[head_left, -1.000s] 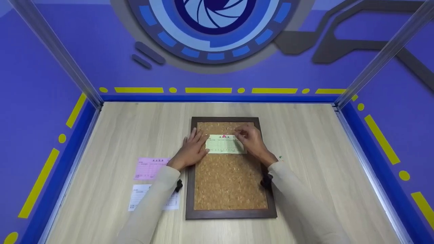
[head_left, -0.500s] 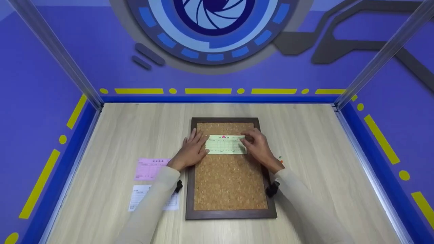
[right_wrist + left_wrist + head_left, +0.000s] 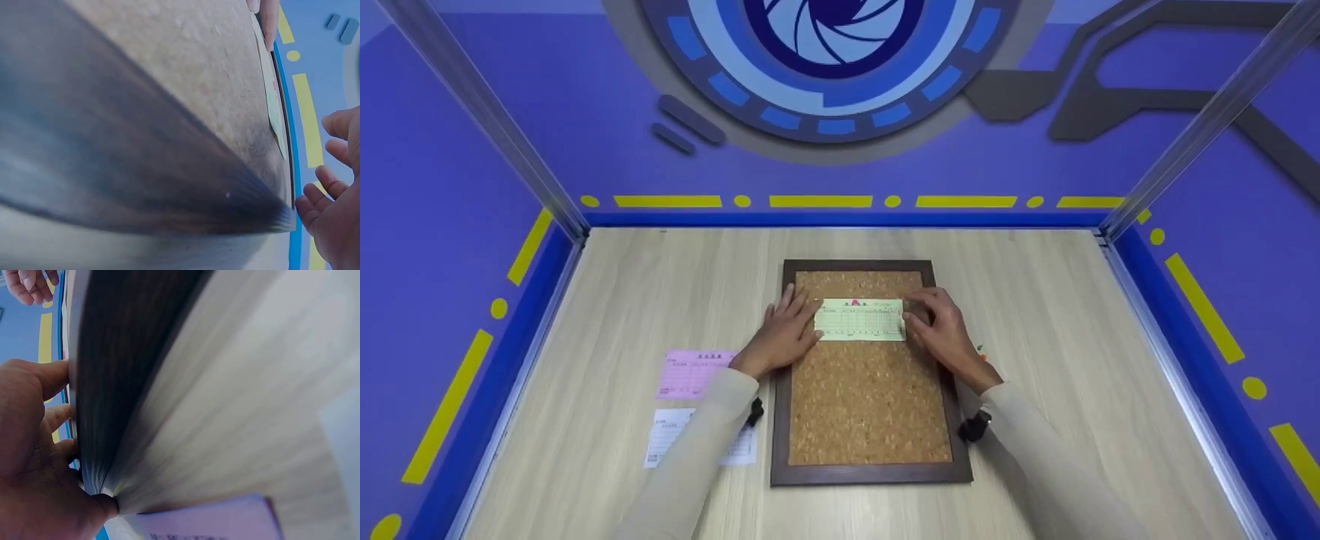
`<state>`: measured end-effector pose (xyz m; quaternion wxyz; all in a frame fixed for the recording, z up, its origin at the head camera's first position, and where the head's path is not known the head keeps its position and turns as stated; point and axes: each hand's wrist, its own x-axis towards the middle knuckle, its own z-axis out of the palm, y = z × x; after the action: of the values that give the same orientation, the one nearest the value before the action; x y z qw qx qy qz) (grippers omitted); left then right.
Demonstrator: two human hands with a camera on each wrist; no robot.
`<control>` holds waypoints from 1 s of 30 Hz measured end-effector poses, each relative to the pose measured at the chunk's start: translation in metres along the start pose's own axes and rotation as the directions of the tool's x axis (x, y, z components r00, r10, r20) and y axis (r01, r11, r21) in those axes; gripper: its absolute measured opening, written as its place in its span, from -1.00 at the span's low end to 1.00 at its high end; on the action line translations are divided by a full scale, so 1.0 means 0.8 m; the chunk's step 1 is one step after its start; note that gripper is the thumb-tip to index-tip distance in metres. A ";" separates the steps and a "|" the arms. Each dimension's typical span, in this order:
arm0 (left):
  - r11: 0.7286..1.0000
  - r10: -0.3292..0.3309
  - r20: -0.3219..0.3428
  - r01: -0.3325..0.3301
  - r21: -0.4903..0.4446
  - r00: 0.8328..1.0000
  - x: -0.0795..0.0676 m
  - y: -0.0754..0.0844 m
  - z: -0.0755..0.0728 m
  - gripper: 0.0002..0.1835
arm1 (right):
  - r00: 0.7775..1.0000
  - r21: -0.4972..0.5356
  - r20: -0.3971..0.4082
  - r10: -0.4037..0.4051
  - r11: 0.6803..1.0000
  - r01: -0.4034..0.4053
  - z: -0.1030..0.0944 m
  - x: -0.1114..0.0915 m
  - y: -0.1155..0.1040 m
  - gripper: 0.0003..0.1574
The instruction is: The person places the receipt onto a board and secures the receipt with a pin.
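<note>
A pale green printed slip (image 3: 859, 322) lies across the upper part of the cork board (image 3: 870, 405), with a pink push pin (image 3: 855, 303) at its top middle. My left hand (image 3: 780, 337) rests over the board's left frame, fingers spread and fingertips at the slip's left edge. In the left wrist view, this hand's fingers (image 3: 53, 377) touch the dark frame (image 3: 121, 343). My right hand (image 3: 949, 334) is at the slip's right edge, fingers loosely bent. The right wrist view shows the right hand (image 3: 340, 208) holding nothing, apart from the slip (image 3: 275, 121).
Left of the board, a pink slip (image 3: 690, 375) and a white slip (image 3: 664, 431) lie on the wooden table (image 3: 585, 360), partly under the left sleeve. Small green and orange pins (image 3: 982, 357) sit beside the right wrist. Blue-purple panels (image 3: 442, 247) enclose the table.
My right hand has drawn back from above the slip's top right to its right edge, and its fingers have opened somewhat. The left hand, slip and pink push pin stay in place.
</note>
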<state>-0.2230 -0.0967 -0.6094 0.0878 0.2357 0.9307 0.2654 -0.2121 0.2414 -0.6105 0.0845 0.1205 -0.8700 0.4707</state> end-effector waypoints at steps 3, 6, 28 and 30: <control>1.000 -0.001 0.000 0.001 0.003 1.000 0.000 0.001 0.000 -0.29 | 1.000 -0.003 0.003 0.007 1.000 -0.007 -0.002 -0.005 0.001 -0.59; 1.000 -0.002 0.003 0.002 -0.001 1.000 0.000 0.000 0.000 -0.29 | 1.000 0.000 -0.006 0.010 1.000 -0.010 -0.004 -0.011 0.003 -0.55; 1.000 0.008 -0.002 -0.008 0.003 1.000 0.000 -0.001 0.002 -0.28 | 0.994 -0.018 0.010 0.112 0.994 -0.112 -0.015 -0.045 0.025 -0.33; 1.000 0.008 -0.003 -0.008 0.003 1.000 0.000 -0.001 0.002 -0.28 | 0.993 -0.027 0.024 0.119 0.993 -0.119 -0.016 -0.047 0.026 -0.30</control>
<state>-0.2229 -0.0966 -0.6114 0.0849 0.2389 0.9303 0.2650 -0.1822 0.2679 -0.6301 0.0466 0.0735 -0.8826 0.4621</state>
